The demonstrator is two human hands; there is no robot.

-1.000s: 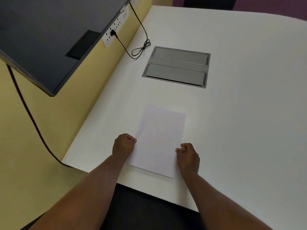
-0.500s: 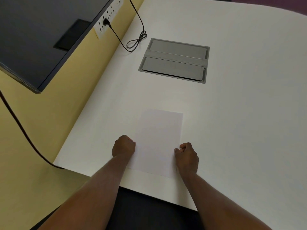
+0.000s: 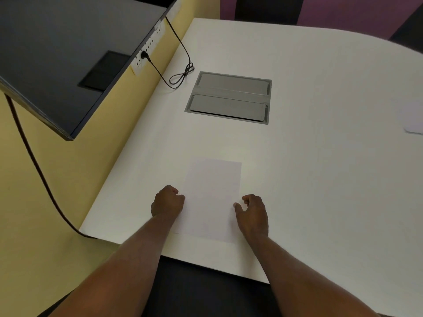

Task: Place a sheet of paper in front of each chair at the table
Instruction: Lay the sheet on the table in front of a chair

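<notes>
The sheet of paper (image 3: 211,197) lies flat on the white table (image 3: 320,179), near its front edge, blank, no writing readable. Left hand (image 3: 168,201) clenched at its left edge; right hand (image 3: 251,213) loosely curled, fingers released, beside the right edge.

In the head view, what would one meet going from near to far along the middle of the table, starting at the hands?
Left hand and right hand flanking the sheet of paper → grey cable hatch → dark chair back beyond the table's far edge.

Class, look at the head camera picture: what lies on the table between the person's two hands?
The sheet of paper, flat between the left hand and right hand.
</notes>
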